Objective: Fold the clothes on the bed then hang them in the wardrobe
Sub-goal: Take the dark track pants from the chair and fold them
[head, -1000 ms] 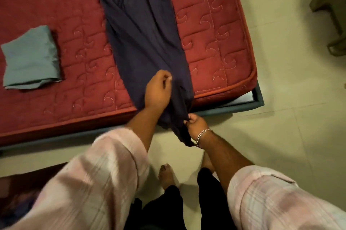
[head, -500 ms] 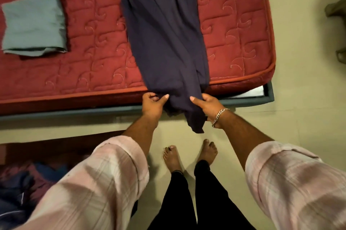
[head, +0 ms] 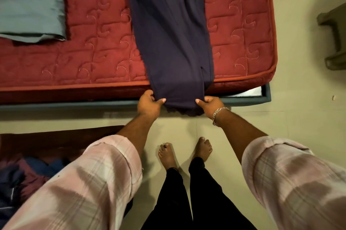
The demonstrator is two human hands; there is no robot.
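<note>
A long dark navy garment (head: 170, 33) lies lengthwise across the red quilted mattress (head: 97, 57), its near end hanging over the bed's front edge. My left hand (head: 148, 105) grips the left corner of that hanging end. My right hand (head: 209, 104), with a silver bracelet on the wrist, pinches the right corner. A folded grey-green cloth (head: 30, 6) rests on the mattress at the far left.
The bed's teal frame (head: 265, 94) runs along the pale tiled floor. A heap of dark blue and maroon clothes (head: 20, 179) lies at the lower left. A dark green plastic chair (head: 335, 36) stands at the right edge. My bare feet (head: 185, 153) stand close to the bed.
My left hand came off the top of the garment and took its left corner. Both hands now hold the hem apart, and the bunched hanging end has been spread flat and square.
</note>
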